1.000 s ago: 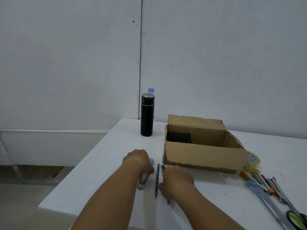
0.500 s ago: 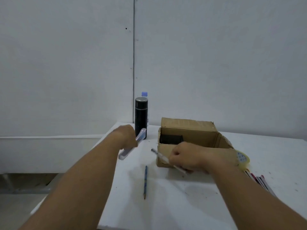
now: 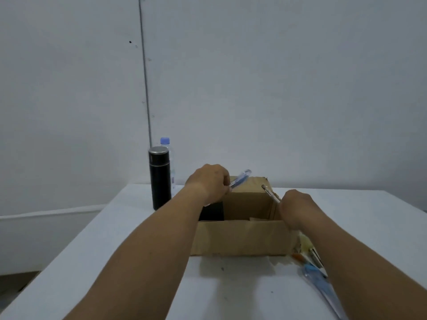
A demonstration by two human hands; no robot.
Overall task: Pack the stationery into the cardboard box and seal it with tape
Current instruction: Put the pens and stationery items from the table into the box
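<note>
- The cardboard box (image 3: pixel 240 237) sits on the white table (image 3: pixel 111 255) with its top open; its near wall faces the camera and a flap stands up at the far side
- A black block (image 3: pixel 212 212) rests inside the box against its left wall; the rest of the inside shows only bare cardboard
- The left hand (image 3: pixel 209 185) hovers over the box's left far corner; its fingers are curled round a clear blue pen (image 3: pixel 240 179), which slants up and to the right above the open box; motion blur makes it hard to say whether this is a pen or a slim plastic case
- The right hand (image 3: pixel 295 207) is over the box's right wall, fingers closed on a pale pen (image 3: pixel 270 194); the pen's dark tip points up and left, above the box's interior, apart from the clear blue pen
- A black flask (image 3: pixel 160 179) stands upright left of the box, near its far corner; a water bottle (image 3: pixel 165 141) with a blue cap stands just behind the flask, mostly hidden by it
- A roll of tape (image 3: pixel 305 244) lies just beside the box's right near corner, partly covered by the right forearm
- Loose pens (image 3: pixel 308 256) lie on the table right of the box, nearer the camera than the tape; a blue-tinted clear strip (image 3: pixel 320 282) lies nearer again, along the forearm
</note>
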